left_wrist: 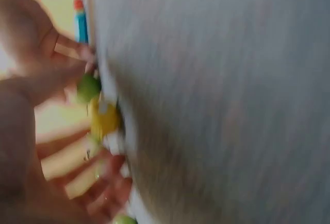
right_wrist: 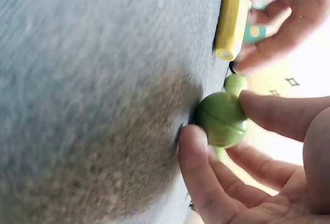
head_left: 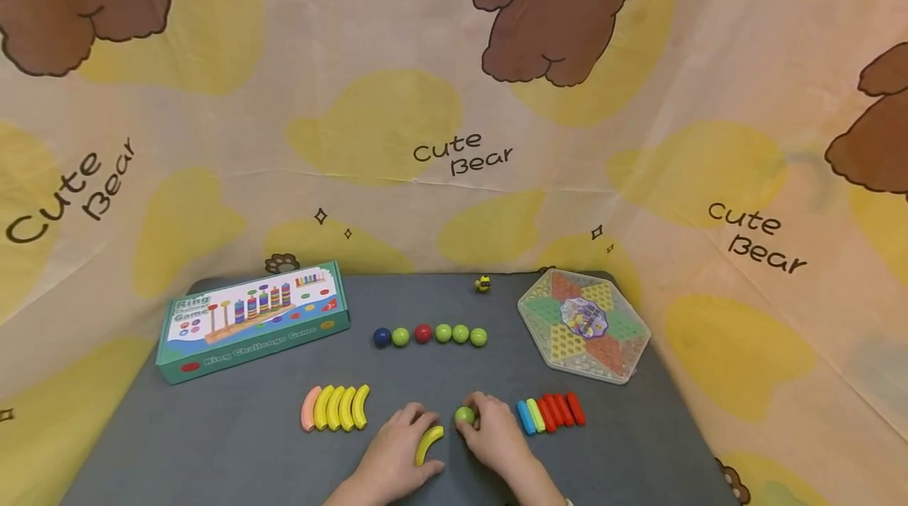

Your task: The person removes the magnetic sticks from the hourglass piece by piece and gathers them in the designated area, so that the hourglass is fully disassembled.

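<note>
My left hand (head_left: pixel 399 452) is spread around a yellow toy banana (head_left: pixel 429 444) lying on the grey table. Its thumb and fingers stand apart on either side, as the right wrist view shows too. To the right, my right hand (head_left: pixel 496 435) pinches a green ball (right_wrist: pixel 221 119) between thumb and fingers, low at the table surface. One pink toy banana (head_left: pixel 310 409) and several yellow bananas (head_left: pixel 343 408) form a row left of the hands. Beyond them, a line of balls holds a blue ball (head_left: pixel 382 337), a red ball (head_left: pixel 423 333) and several green balls (head_left: pixel 460 333).
Right of the hands lie a blue stick (head_left: pixel 526 417), a light green stick (head_left: pixel 535 415) and several red sticks (head_left: pixel 560 411). A ring game box (head_left: pixel 255 321) lies at back left, a hexagonal game board (head_left: pixel 585 325) at back right. A small yellow-black figure (head_left: pixel 483 284) stands between them.
</note>
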`<state>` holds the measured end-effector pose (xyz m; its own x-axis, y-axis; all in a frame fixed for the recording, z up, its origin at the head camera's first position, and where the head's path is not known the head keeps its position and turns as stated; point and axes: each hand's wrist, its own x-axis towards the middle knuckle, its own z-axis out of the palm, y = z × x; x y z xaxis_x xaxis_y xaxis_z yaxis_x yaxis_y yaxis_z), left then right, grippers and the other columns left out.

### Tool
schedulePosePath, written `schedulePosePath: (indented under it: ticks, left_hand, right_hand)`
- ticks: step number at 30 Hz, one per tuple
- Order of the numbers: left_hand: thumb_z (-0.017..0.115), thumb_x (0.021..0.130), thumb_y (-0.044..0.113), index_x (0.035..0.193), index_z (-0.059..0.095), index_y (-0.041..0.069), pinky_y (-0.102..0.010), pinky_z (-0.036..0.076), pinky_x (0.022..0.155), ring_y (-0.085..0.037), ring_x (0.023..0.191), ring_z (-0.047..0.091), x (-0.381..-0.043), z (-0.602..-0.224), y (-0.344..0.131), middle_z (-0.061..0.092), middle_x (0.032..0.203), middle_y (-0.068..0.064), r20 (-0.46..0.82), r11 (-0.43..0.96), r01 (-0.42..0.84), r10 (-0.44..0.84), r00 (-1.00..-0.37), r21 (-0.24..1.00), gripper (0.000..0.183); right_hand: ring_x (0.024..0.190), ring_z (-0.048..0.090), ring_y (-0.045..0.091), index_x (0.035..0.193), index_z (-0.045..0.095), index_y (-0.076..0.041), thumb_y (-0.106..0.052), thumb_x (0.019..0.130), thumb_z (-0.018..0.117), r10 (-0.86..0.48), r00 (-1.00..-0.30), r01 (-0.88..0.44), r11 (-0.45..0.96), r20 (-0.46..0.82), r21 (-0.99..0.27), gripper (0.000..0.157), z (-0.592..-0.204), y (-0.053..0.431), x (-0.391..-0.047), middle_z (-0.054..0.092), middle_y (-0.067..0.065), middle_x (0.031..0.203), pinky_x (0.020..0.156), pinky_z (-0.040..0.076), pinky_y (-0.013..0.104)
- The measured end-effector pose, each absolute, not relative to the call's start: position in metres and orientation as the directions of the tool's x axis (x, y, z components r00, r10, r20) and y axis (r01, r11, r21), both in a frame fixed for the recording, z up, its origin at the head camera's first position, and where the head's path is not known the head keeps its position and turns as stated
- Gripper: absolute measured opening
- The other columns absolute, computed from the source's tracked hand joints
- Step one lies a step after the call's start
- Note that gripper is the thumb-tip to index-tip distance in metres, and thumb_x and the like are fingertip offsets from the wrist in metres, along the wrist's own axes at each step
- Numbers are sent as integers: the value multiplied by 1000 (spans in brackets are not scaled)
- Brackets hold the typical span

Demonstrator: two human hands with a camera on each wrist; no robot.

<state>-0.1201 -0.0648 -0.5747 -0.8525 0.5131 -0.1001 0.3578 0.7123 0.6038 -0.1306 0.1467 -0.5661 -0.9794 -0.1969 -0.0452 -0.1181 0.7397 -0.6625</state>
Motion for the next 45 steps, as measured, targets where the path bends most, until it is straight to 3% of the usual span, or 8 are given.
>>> schedulePosePath:
  ticks: [3, 7, 12, 23, 28, 35, 45]
  left_hand:
    - [86, 77, 31, 140, 58, 20, -46, 49, 92, -19, 114, 57, -124, -571, -71, 57, 131, 2, -117, 668, 432, 612, -782, 606, 70]
    - [87, 76, 20, 139, 59, 19, -30, 46, 79, -5, 93, 55, -128, -569, -75, 56, 118, 8, -163, 632, 428, 662, -732, 645, 70]
    - [89, 76, 28, 135, 61, 14, -24, 47, 73, -1, 83, 49, -129, -571, -75, 51, 109, 9, -176, 625, 376, 641, -747, 684, 67]
    - [88, 71, 49, 126, 65, 12, -43, 50, 93, -14, 104, 53, -137, -561, -89, 60, 113, 7, -21, 685, 425, 540, -841, 592, 70]
    - [91, 67, 50, 125, 66, 11, -52, 45, 94, -23, 109, 53, -147, -555, -109, 63, 115, 1, 4, 779, 379, 435, -900, 500, 74]
    - [94, 62, 49, 124, 67, 11, -54, 42, 94, -28, 114, 53, -153, -559, -129, 62, 117, -1, 64, 874, 329, 328, -942, 358, 77]
    - [95, 62, 46, 122, 68, 13, -61, 37, 98, -34, 121, 49, -153, -568, -136, 60, 123, -6, 9, 895, 255, 270, -963, 366, 74]
  right_hand:
    - [66, 49, 6, 105, 68, -8, -22, 90, 76, -220, -973, -110, 708, -69, -697, 21, -566, 150, -132, 59, -1, 84, 59, 42, 25]
    - [68, 50, 8, 105, 67, -8, -22, 90, 75, -223, -972, -102, 694, -78, -712, 22, -565, 151, -133, 60, 0, 85, 61, 43, 25]
    - [68, 50, 8, 105, 67, -9, -24, 90, 75, -207, -974, -85, 711, -93, -698, 22, -568, 151, -133, 58, -1, 84, 60, 43, 25]
    - [70, 52, 9, 105, 66, -9, -25, 90, 75, -207, -970, -57, 695, -124, -717, 23, -570, 151, -134, 58, -1, 86, 62, 44, 26]
    - [71, 51, 10, 104, 66, -9, -25, 90, 75, -201, -970, -45, 697, -134, -716, 24, -569, 151, -135, 58, -1, 86, 63, 44, 27]
    - [72, 52, 10, 105, 66, -9, -26, 90, 75, -218, -965, -46, 692, -148, -720, 24, -567, 153, -137, 58, 0, 86, 63, 44, 28]
    - [72, 59, 7, 107, 70, -10, -26, 89, 77, -236, -962, -37, 612, -138, -790, 25, -566, 160, -136, 66, -2, 87, 61, 48, 27]
